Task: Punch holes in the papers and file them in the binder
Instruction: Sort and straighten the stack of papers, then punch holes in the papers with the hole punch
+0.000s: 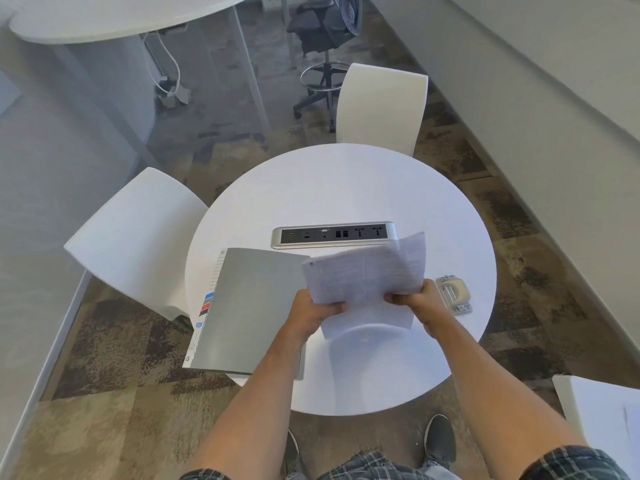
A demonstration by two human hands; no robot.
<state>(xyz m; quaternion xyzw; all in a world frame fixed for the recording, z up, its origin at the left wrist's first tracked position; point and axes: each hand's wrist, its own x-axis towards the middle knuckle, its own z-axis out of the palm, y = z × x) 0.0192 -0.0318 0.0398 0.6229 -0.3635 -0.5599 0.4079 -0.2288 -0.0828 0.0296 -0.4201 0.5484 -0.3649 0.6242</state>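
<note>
I hold a stack of printed papers above the round white table, their far edge tilted up and fanned out. My left hand grips the near left edge and my right hand grips the near right edge. Another sheet lies flat on the table under the held stack. A closed grey binder with coloured divider tabs on its left side lies on the left of the table, overhanging the near edge. A small silver hole punch sits to the right of my right hand.
A silver power and socket strip is set into the table middle. White chairs stand at the left and far side. A black office stool and another white table stand beyond. Another white surface is at right.
</note>
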